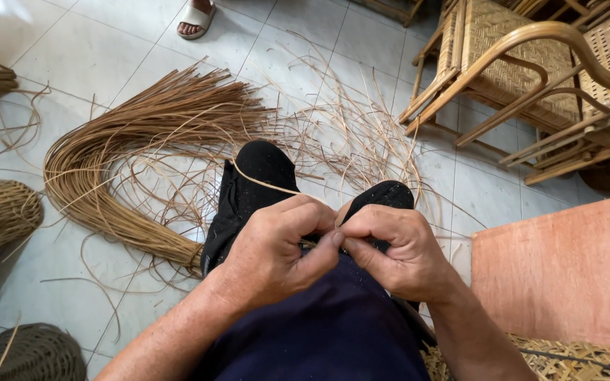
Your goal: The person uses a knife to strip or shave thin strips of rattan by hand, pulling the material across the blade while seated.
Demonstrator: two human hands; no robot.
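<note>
While both hands pinch it over the lap, the thin pale rattan strand point(266, 185) arcs away across the black-clad knees. Left hand point(277, 254) and right hand point(397, 250) grip it fingertip to fingertip. It looks light, springy and prone to kinking, so holding close to the working point seems best.

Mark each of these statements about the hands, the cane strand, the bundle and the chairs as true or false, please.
1. Both hands pinch a thin cane strand together. True: the left hand and the right hand meet over the lap.
2. The bundle of cane strips lies on a table. False: it lies on the tiled floor.
3. Woven cane chairs stand at the upper right. True.
4. The right hand holds scissors. False: no tool is visible in it.
5. A sandalled foot shows at the top edge. True.
</note>
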